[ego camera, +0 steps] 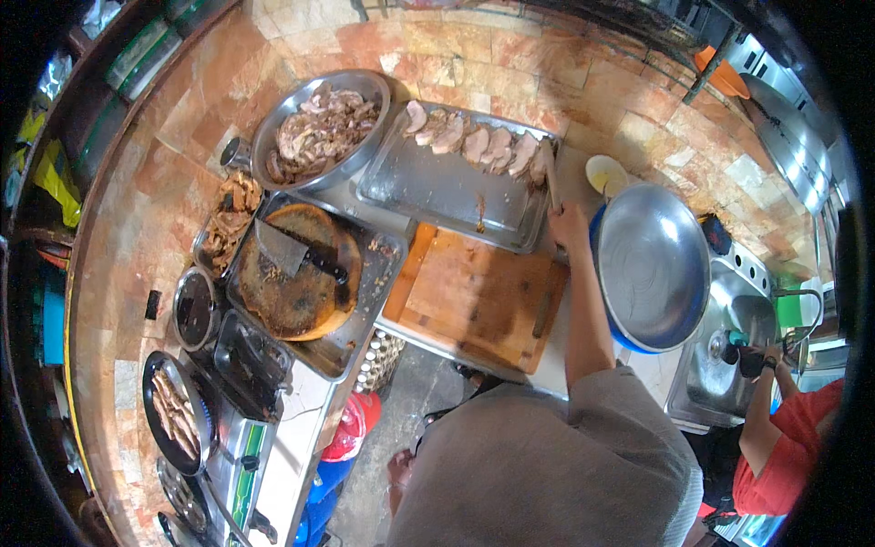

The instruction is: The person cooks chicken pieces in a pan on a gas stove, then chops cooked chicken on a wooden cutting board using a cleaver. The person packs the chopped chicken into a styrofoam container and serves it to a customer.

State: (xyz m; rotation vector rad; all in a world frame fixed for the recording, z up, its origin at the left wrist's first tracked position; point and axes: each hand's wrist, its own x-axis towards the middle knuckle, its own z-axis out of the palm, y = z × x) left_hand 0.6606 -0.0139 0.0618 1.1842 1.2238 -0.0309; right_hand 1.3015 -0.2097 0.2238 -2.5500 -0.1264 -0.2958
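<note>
My right hand (569,222) grips a long, narrow, pale tool (552,176) at the right end of a metal tray (437,188); its exact kind is unclear. The tool's far end is beside the last of a row of sliced cooked meat (478,142) along the tray's back edge. My left hand (401,468) hangs low at my side, below the counter, its fingers partly hidden; whether it holds anything cannot be told. A wooden cutting board (472,294) lies before me. To the left, a cleaver (287,249) rests on a round chopping block (287,301).
A metal bowl of meat pieces (325,133) stands back left; a large wok-like metal pan (653,267) stands right of my arm. At far left, meat strips lie in a frying pan (176,414). Another person in red (786,451) has their hands at the sink (724,342).
</note>
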